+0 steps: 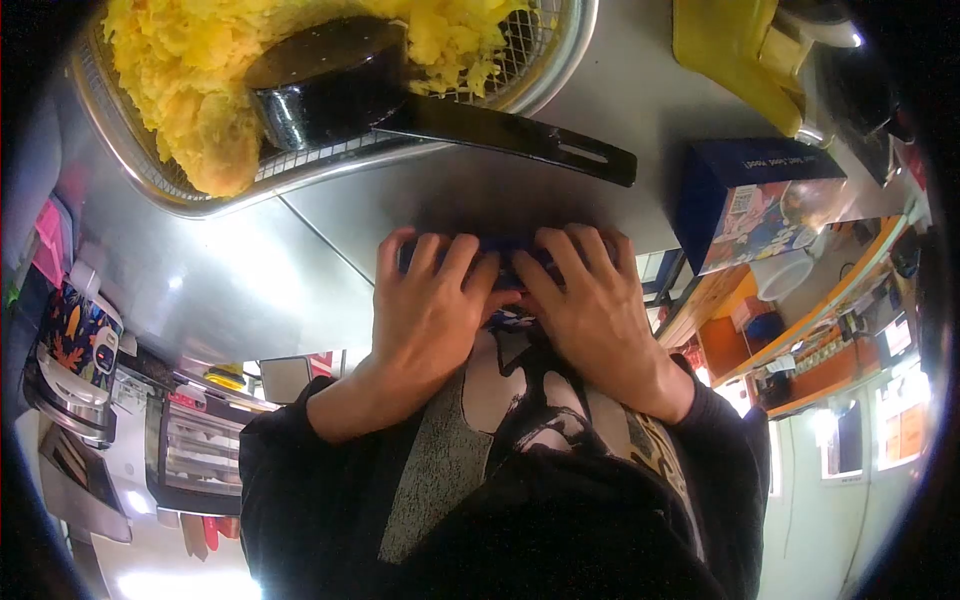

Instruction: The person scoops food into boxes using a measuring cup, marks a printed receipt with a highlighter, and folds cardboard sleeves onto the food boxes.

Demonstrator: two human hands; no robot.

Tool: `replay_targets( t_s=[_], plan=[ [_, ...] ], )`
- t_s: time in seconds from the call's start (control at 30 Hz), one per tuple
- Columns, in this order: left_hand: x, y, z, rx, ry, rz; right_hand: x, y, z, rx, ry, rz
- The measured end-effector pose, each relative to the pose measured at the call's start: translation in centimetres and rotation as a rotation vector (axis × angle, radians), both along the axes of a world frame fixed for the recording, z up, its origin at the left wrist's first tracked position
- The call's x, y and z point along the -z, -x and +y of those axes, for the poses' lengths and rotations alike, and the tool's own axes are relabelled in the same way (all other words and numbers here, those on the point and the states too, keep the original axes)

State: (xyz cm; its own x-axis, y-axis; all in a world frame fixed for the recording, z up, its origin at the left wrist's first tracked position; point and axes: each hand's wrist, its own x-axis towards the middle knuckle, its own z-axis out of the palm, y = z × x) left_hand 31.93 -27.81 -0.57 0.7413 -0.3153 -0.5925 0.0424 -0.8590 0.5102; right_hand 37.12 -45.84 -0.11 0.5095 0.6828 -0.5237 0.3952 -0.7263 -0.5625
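Note:
My left hand (pixel 428 290) and my right hand (pixel 592 295) are side by side at the near edge of the steel counter (pixel 330 330). The fingers of both are curled over a dark blue thing (pixel 506 246), with the thumbs close together in the middle. Most of it is hidden under the hands; a bit of blue-and-white pattern shows below, similar to the dark blue printed carton (pixel 735 200) standing to the right. Beyond my hands, a black scoop (pixel 335 90) with a long slotted handle lies on a yellow shredded or mashed food (pixel 170 90).
The food sits in a metal mesh basket with a rounded rim (pixel 350 158). A yellow container (pixel 720 50) stands at the far right. On the left are a patterned appliance (pixel 80 345) and a pink item (pixel 52 245). Orange shelves (pixel 730 345) hold goods at right.

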Motion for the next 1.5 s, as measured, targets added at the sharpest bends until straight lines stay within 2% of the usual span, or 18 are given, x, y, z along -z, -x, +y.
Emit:
replay_targets(
  t_s=[0.33, 0.53, 0.6, 0.73, 0.8, 0.9, 1.13, 1.2, 1.4, 1.5],
  plan=[
    [0.4, 0.1, 0.2, -0.184, 0.069, 0.030, 0.2, 0.5, -0.4, 0.091, -0.009, 0.002],
    [0.3, 0.3, 0.8, -0.186, 0.175, 0.010, -0.2, -2.2, -1.3, 0.123, -0.134, 0.162],
    [0.0, 0.6, 0.8, -0.187, 0.216, 0.022, 0.8, -3.4, -1.8, 0.191, -0.192, 0.335],
    [-0.5, 0.8, 0.9, -0.182, 0.233, -0.029, 2.8, -4.4, -0.4, 0.223, -0.223, 0.314],
    [-0.7, 0.8, 0.8, -0.169, 0.225, -0.023, 3.7, -4.6, 0.5, -0.004, -0.267, 0.215],
    [-0.8, 0.9, 0.7, -0.150, 0.188, -0.060, 4.4, -4.5, 1.1, -0.120, -0.267, 0.197],
    [-0.4, 1.5, 0.5, -0.168, 0.174, -0.125, 5.1, -5.0, 1.3, -0.207, -0.271, 0.154],
    [-0.4, 1.5, 0.4, -0.169, 0.174, -0.130, 5.6, -4.5, 1.1, -0.195, -0.421, 0.018],
    [-0.6, 1.3, 0.4, -0.181, 0.163, -0.122, 4.0, -4.2, 2.6, -0.350, -0.235, -0.050],
    [-0.7, 1.3, 0.3, -0.188, 0.145, -0.147, 4.2, -4.4, 2.2, -0.313, -0.302, -0.071]
  ],
)
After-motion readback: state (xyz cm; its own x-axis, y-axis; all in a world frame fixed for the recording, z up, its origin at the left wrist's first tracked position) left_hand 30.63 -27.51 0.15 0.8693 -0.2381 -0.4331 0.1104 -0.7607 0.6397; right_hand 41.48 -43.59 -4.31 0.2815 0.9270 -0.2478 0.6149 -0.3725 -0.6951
